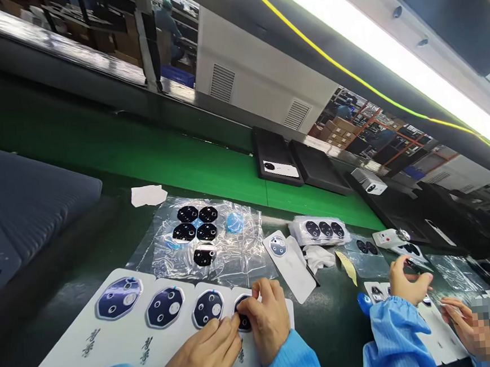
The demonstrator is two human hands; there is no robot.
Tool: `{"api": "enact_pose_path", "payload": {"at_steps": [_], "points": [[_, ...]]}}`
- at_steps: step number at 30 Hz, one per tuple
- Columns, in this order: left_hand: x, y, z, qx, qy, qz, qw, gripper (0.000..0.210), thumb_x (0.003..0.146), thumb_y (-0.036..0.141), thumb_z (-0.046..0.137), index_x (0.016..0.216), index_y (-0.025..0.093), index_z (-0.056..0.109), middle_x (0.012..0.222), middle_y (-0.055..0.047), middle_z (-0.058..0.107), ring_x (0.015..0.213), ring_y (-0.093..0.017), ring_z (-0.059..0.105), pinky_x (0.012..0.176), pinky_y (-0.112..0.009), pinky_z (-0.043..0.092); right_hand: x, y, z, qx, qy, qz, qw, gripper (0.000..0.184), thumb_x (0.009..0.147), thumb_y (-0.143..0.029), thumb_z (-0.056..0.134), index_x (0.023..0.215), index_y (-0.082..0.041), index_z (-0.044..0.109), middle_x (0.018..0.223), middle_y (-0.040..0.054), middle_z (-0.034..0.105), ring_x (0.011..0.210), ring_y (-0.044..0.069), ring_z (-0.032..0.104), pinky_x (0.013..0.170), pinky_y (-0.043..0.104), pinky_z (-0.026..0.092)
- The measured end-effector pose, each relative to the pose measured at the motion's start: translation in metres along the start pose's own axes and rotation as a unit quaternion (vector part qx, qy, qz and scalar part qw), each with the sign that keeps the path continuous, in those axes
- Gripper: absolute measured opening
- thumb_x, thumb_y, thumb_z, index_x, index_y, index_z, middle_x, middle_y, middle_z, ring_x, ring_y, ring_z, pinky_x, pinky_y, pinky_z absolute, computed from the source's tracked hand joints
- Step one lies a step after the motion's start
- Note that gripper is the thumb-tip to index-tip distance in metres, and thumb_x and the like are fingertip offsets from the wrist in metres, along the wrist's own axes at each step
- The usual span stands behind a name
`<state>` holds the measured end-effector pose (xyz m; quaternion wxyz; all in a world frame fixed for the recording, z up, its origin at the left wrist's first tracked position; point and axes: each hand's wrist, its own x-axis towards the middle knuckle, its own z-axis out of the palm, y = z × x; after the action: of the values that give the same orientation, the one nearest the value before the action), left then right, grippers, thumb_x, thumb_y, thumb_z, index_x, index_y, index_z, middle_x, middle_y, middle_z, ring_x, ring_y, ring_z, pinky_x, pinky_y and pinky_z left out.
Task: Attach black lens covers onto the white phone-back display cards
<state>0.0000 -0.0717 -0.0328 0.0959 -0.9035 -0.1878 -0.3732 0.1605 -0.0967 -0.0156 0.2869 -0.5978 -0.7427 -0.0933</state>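
Several white phone back panels (126, 348) lie side by side in front of me, each with a dark octagonal camera area near its top. My left hand (203, 353) rests on these panels, its fingers pressed together at the left edge of a dark camera lens cover (243, 315) on the right-hand panel. From above and the right, my right hand (269, 320) has thumb and fingers pinched at the same cover. The fingers hide much of it, including the exact contact. Beyond my hands, loose black lens covers (206, 232) lie on a clear plastic sheet (242, 257).
A stack of dark panels (30, 206) stands at the left. Right of the plastic sheet are a loose white phone panel (294, 270) and a bagged stack of lens covers (319, 230). Black trays (274, 155) sit behind. A co-worker's hands (409, 283) work at the right.
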Motion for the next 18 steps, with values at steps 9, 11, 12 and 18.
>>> {"api": "enact_pose_path", "payload": {"at_steps": [9, 11, 12, 18], "points": [[-0.001, 0.002, -0.001, 0.001, -0.004, -0.017, 1.0, 0.047, 0.088, -0.005, 0.02, 0.088, 0.016, 0.062, 0.091, -0.004, 0.071, 0.086, -0.015, 0.059, 0.086, -0.033, 0.034, 0.006, 0.006, -0.01, 0.063, -0.048, 0.046, 0.996, 0.03, 0.063, 0.008, 0.073, 0.069, -0.021, 0.066, 0.077, -0.0016, 0.043, 0.074, 0.014, 0.044, 0.06, 0.025, 0.039], [-0.002, 0.003, -0.001, 0.003, -0.004, -0.009, 1.0, 0.047, 0.089, -0.004, 0.019, 0.089, 0.015, 0.061, 0.091, -0.004, 0.071, 0.086, -0.015, 0.06, 0.086, -0.033, 0.035, 0.005, 0.005, -0.006, 0.043, -0.045, 0.029, 0.998, 0.028, 0.064, 0.006, 0.072, 0.067, -0.021, 0.065, 0.077, -0.0016, 0.043, 0.074, 0.014, 0.044, 0.06, 0.025, 0.037], [-0.002, 0.003, -0.001, 0.004, -0.005, -0.008, 1.0, 0.047, 0.089, -0.004, 0.018, 0.088, 0.015, 0.061, 0.091, -0.005, 0.071, 0.087, -0.015, 0.06, 0.086, -0.032, 0.035, 0.005, 0.005, -0.003, 0.034, -0.042, 0.024, 0.998, 0.026, 0.066, 0.005, 0.071, 0.066, -0.021, 0.065, 0.077, -0.0015, 0.043, 0.073, 0.014, 0.044, 0.059, 0.025, 0.036], [0.002, 0.004, -0.006, 0.002, -0.022, -0.025, 0.999, 0.049, 0.088, -0.007, 0.019, 0.087, 0.016, 0.062, 0.092, -0.003, 0.072, 0.087, -0.014, 0.06, 0.086, -0.031, 0.035, 0.008, 0.009, -0.004, 0.045, -0.035, 0.023, 0.998, 0.025, 0.066, 0.001, 0.075, 0.064, -0.023, 0.067, 0.075, -0.0017, 0.042, 0.071, 0.014, 0.042, 0.058, 0.024, 0.036]]}}
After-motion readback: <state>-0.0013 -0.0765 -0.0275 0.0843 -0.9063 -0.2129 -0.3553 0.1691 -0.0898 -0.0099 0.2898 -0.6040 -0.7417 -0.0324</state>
